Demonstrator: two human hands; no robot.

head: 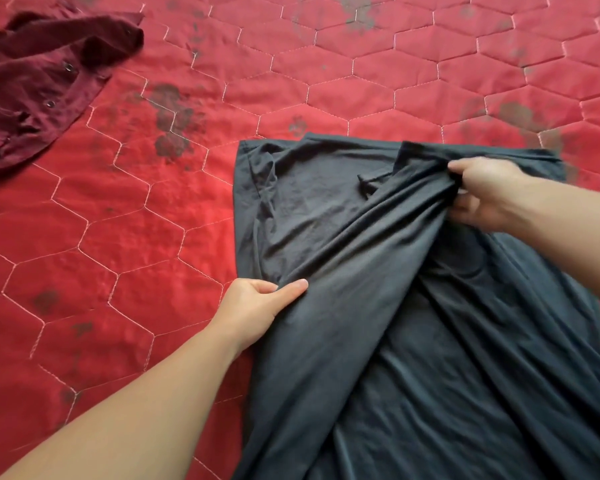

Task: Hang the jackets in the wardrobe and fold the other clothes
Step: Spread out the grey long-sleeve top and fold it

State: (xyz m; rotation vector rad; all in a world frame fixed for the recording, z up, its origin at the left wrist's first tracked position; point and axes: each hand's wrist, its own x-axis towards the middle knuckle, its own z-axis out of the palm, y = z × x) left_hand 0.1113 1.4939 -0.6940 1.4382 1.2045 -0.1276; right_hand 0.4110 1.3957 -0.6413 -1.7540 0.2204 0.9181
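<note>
Head view shows folding in hand: the left hand (257, 306) pinches the dark garment's (378, 306) left edge, the right hand (482, 192) bunches its top (maroon shirt (39, 81) well apart), so smoothing flat seems next

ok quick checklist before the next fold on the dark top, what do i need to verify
1. Left hand grips the dark top at its left edge: ok.
2. Right hand holds bunched cloth near the far end: ok.
3. Cloth lies flat: not ok, creased and gathered between the hands.
4. Red quilt beside the top is free for the fold: ok.
5. Maroon shirt lies apart from it: ok.
6. Near end squared: cannot tell, out of frame.
</note>
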